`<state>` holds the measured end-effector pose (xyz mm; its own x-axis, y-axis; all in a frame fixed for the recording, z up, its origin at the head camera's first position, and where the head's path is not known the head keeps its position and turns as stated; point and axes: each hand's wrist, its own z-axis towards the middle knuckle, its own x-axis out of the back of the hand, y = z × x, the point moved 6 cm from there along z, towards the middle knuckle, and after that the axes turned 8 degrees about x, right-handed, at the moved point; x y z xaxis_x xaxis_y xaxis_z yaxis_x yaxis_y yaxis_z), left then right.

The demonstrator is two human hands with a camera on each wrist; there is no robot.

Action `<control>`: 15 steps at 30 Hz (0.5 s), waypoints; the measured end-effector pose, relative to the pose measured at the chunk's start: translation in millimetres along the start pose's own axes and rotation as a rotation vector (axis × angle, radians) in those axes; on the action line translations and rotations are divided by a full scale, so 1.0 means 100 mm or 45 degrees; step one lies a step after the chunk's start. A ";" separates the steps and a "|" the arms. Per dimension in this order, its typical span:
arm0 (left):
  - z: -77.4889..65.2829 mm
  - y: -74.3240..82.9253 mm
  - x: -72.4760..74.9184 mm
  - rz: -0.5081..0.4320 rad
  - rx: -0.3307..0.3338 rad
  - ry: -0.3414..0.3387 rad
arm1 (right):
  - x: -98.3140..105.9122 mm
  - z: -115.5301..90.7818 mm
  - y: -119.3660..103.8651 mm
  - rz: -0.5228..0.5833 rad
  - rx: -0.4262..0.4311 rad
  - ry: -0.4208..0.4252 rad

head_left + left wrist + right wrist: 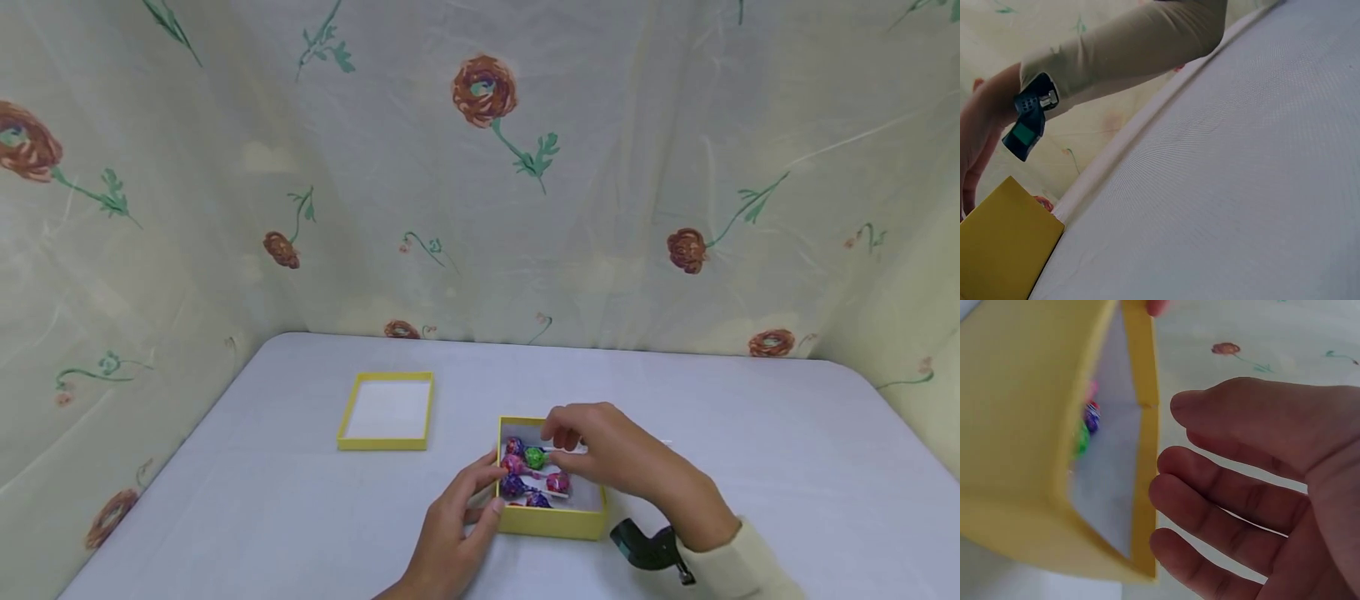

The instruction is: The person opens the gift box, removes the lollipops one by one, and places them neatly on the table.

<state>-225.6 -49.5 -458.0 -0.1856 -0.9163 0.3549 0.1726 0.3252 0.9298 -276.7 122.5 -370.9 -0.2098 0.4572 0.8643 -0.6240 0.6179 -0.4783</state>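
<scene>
1. Yellow box (552, 523) sits open side up on the worktop (240, 500), in front of the person, presumably for easy reach by both hands.
2. Left hand (457, 521) grips the box's left wall, a finger lapping the rim, thumb nearer the front corner. Looks like a steadying hold.
3. Right hand (600, 442) hovers over the box's right part. Fingers loosely bent, thumb well apart from them; nothing held. That half-open shape would suit small, light pieces.
4. Wrapped lollipops (513, 486) lie inside, mostly toward the left; a green one (536, 457) is near the right thumb. Some heads face left, one right, perhaps so the sticks fit side by side.
5. Shallow yellow lid (382, 445) rests hollow side up, left of and beyond the box, well apart; likely parked out of the way.
</scene>
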 end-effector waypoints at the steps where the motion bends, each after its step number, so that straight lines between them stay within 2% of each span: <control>1: 0.00 0.00 0.00 -0.005 -0.005 0.000 | -0.02 0.02 -0.01 0.010 0.015 -0.002; 8: -0.01 0.02 0.01 -0.034 -0.063 0.005 | -0.19 0.10 -0.03 0.103 0.064 -0.045; 15: 0.00 0.01 0.00 -0.050 -0.066 -0.003 | -0.32 0.15 -0.05 0.143 0.089 -0.072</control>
<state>-225.1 -49.2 -457.2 -0.1957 -0.9276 0.3183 0.2152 0.2761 0.9367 -278.1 95.0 -393.3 -0.3222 0.4829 0.8142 -0.6447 0.5178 -0.5623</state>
